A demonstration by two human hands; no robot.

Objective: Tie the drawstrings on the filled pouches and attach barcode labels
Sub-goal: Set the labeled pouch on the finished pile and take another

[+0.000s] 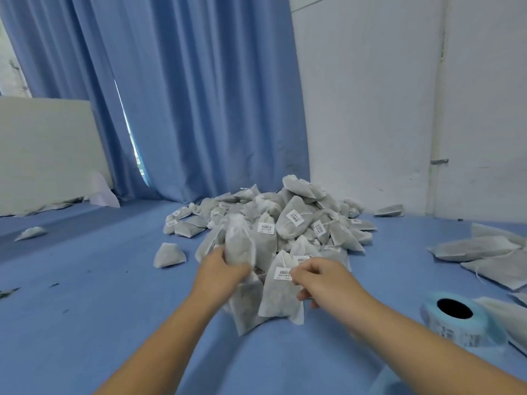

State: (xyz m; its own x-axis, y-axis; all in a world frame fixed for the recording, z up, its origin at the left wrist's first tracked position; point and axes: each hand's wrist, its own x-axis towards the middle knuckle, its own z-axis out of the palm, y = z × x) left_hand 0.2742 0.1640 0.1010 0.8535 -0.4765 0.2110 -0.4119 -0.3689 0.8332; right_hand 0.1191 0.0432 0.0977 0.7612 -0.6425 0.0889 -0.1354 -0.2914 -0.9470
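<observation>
A heap of filled grey-white drawstring pouches (pixel 285 220) lies on the blue table (pixel 99 295), many bearing white barcode labels. My left hand (pixel 221 270) grips an upright unlabelled pouch (pixel 239 243) at the heap's front edge. My right hand (pixel 319 276) holds a labelled pouch (pixel 278 295) by its right edge, its fingers curled beside the barcode label (pixel 282 272). A roll of barcode labels (pixel 453 317) on a blue core lies on its side at the right.
Flat pouches (pixel 479 249) lie at the right side of the table. Single pouches (pixel 168 255) are scattered to the left of the heap. A blue curtain (pixel 185 95) and a white wall (pixel 399 95) stand behind. A pale board (pixel 45 149) leans at the far left.
</observation>
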